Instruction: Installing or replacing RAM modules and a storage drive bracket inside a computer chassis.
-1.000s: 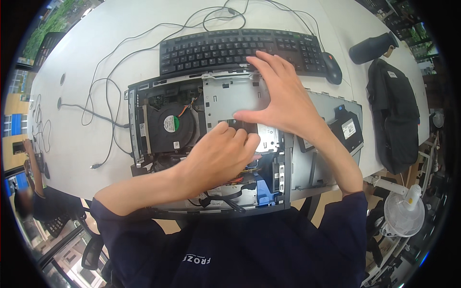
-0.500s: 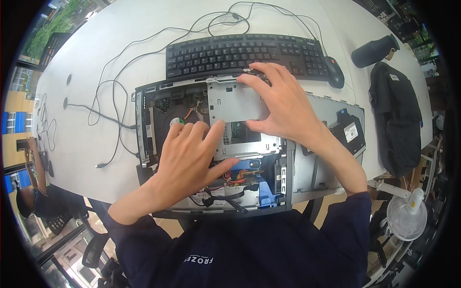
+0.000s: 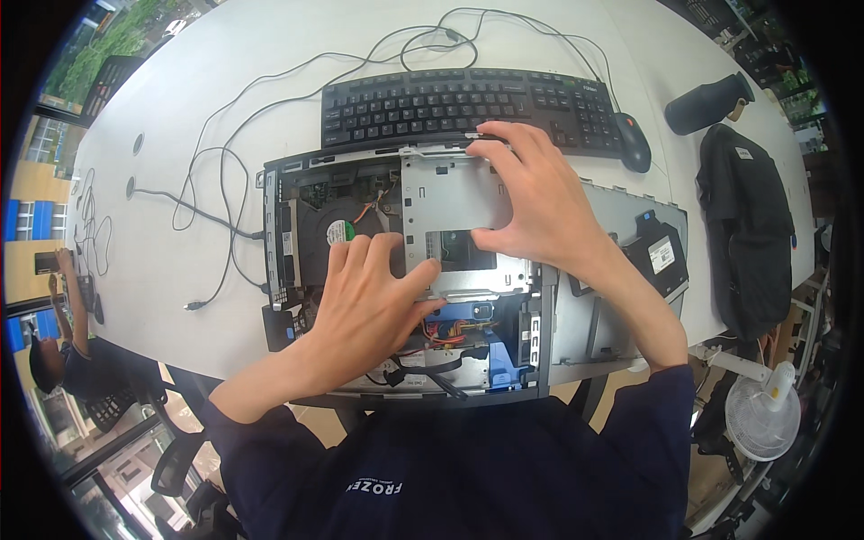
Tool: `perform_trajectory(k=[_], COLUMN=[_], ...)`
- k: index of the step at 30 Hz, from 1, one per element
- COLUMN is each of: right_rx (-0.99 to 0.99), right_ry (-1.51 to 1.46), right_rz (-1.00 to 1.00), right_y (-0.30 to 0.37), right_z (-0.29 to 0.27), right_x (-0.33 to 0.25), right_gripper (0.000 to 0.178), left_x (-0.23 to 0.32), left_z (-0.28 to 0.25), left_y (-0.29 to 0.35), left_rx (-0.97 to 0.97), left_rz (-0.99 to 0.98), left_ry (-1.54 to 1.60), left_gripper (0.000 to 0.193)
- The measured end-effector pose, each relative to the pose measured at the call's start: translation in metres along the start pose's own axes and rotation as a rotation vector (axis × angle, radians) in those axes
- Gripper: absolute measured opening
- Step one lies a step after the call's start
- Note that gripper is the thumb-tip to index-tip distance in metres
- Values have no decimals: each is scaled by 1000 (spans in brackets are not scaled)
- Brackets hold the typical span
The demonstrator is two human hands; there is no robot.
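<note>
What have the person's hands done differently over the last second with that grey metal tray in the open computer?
The left hand has uncurled from a closed grip low on the grey metal drive tray and now lies flat, fingers spread, at its left edge. The right hand stays on the tray's top and right. The black keyboard is unmoved.

the bracket [image 3: 459, 202] is a flat, pale grey sheet-metal plate, roughly square, with folded edges, small punched holes and a rectangular cut-out low in its middle that shows dark parts beneath. it lies level over the middle of the open case [image 3: 274, 234], its far edge close to the case's back wall, its near edge above blue plastic and red wiring. the case is dark and shallow, lid off, lying flat on the white table, with a round black fan left of the bracket.
</note>
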State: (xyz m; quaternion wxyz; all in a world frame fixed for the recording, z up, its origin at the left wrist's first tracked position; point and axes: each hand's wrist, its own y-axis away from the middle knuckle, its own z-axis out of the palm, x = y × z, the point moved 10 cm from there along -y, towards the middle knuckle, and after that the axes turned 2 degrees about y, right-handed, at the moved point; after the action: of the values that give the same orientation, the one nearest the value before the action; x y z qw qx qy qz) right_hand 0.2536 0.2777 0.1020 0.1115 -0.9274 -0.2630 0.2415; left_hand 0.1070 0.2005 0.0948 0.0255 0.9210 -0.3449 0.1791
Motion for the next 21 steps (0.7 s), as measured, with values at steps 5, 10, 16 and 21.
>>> perform_trajectory(k=[5, 10, 16, 21], right_rx=[7, -30, -23, -84], right_ry=[0, -23, -35, -16], right_rz=[-1, -12, 2, 5], right_y=[0, -1, 0, -2], right_z=[-3, -3, -2, 0], right_x=[2, 3, 4, 4], right_gripper=[69, 67, 67, 68], left_x=[2, 4, 8, 11], left_z=[0, 3, 10, 13], left_y=[-3, -2, -4, -5], left_rx=[-11, 0, -4, 33], left_rz=[11, 30, 96, 124], left_ry=[14, -10, -145, -234], left_gripper=[35, 37, 40, 40])
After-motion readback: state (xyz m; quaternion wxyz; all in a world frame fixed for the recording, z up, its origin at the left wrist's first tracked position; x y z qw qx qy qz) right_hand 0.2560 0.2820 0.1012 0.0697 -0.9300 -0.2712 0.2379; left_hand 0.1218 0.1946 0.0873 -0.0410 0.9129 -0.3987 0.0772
